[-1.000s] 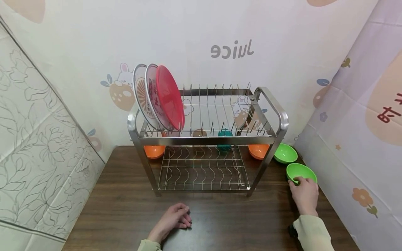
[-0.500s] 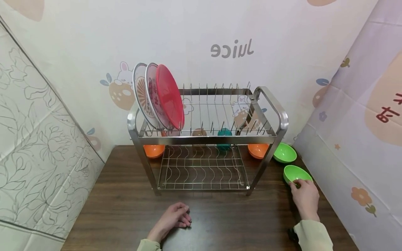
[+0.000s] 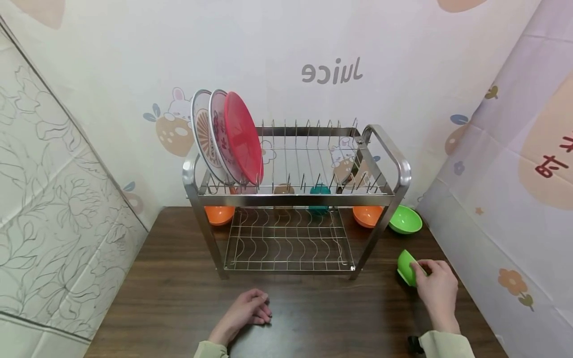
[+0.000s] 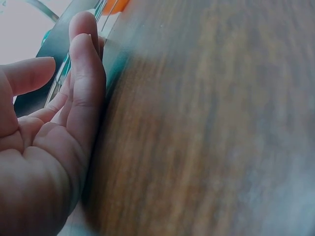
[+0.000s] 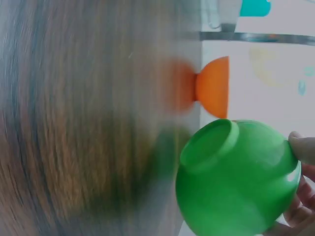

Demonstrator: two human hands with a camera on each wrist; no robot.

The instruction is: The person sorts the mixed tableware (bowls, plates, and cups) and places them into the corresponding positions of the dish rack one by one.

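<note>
My right hand pinches the rim of a green bowl, which is tilted on its side in front of the rack's right end. In the right wrist view the bowl turns its round foot and outer wall to the camera, thumb on its edge. My left hand rests on the table before the rack, fingers loosely bent and holding nothing. The left wrist view shows that hand with its side along the wood. A second green bowl stands upright behind the held one.
A two-tier metal dish rack stands mid-table. Two patterned plates and a red plate lean in its upper left slots. Orange bowls, a teal item and a brown item sit behind the lower tier. Fabric-covered walls close the back and sides.
The right hand has lifted the nearer green bowl, drawn it slightly left and toward me, and tipped it onto its side. The left hand has stayed in place.
</note>
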